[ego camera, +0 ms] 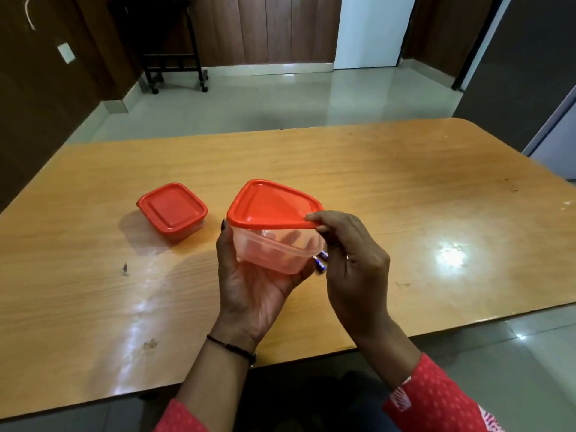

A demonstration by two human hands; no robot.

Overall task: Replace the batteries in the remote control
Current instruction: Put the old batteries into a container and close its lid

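My left hand cradles a clear plastic container from below, lifted above the wooden table. Its red lid rests tilted on top. My right hand pinches the lid's near right corner with thumb and forefinger. Two blue batteries show between the container and my right palm, tucked under the lower fingers of that hand. The container looks empty through its wall. No remote control is in view.
A second, smaller container with a red lid sits shut on the table to the left. Beyond the table's far edge lie a tiled floor and a black wheeled stand.
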